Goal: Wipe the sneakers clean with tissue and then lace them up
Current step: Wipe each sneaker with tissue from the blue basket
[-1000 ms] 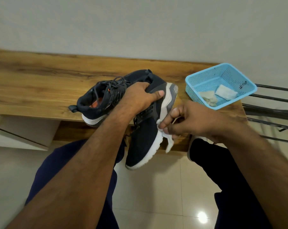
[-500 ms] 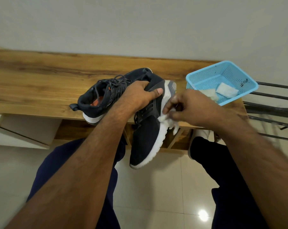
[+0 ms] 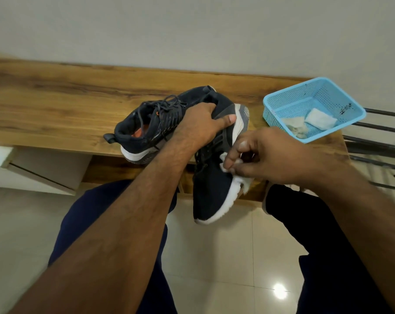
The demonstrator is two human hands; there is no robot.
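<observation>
Wiping is under way, likely on the first sneaker (image 3: 211, 177): the left hand (image 3: 205, 123) grips its heel off the table (image 3: 56, 109) edge while the right hand (image 3: 255, 152) pinches tissue (image 3: 223, 163) against its side. The second sneaker (image 3: 146, 130) lies on the table beside it; lacing remains.

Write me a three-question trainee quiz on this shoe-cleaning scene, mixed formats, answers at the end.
1. True or false: the left hand grips the heel end of the held sneaker.
2. What does the right hand pinch against that shoe? A) brush B) tissue C) lace
3. Fill in: the blue basket stands on the wooden ____ and contains two used tissues.

Key: 1 true; 2 B; 3 bench. The second sneaker lies on the bench behind the left wrist.
</observation>
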